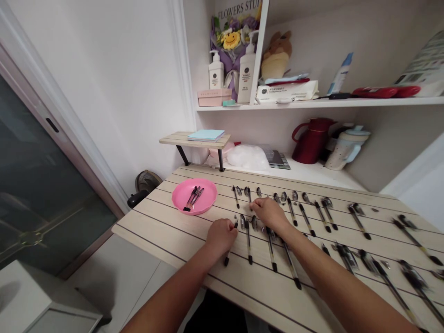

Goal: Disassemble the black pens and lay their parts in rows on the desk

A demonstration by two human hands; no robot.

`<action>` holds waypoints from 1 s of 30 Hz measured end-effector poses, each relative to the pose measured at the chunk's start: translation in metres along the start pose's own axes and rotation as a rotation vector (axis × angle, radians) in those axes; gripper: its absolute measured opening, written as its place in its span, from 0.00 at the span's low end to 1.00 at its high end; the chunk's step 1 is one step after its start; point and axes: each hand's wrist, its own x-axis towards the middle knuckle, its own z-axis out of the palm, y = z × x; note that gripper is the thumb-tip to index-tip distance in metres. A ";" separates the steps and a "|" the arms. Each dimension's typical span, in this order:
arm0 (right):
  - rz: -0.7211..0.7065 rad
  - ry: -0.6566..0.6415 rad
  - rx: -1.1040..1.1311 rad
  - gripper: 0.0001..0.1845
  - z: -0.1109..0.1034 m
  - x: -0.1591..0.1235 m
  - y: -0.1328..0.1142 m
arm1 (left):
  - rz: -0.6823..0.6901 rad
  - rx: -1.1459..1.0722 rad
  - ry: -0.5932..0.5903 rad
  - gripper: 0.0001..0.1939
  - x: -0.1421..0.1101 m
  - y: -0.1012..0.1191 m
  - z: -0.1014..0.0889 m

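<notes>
The left hand [222,237] is closed around a slim black-tipped pen [227,259] above the pale striped wooden surface [156,231]. The right hand [269,213] has its fingertips narrowed beside another dark pen [249,194]; whether they grip it, I cannot tell. Small loose parts [242,222] lie close by, so a brushing wrist could scatter them or roll pens out of line. The round pink plastic dish [176,199] holds several pens [197,198].

Slender, dark-ended pens [249,243] — roughly in rows — on the striped table [156,222]
</notes>
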 end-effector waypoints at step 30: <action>-0.233 -0.042 0.150 0.16 0.022 -0.116 -0.010 | 0.000 0.128 0.216 0.08 0.005 -0.021 -0.048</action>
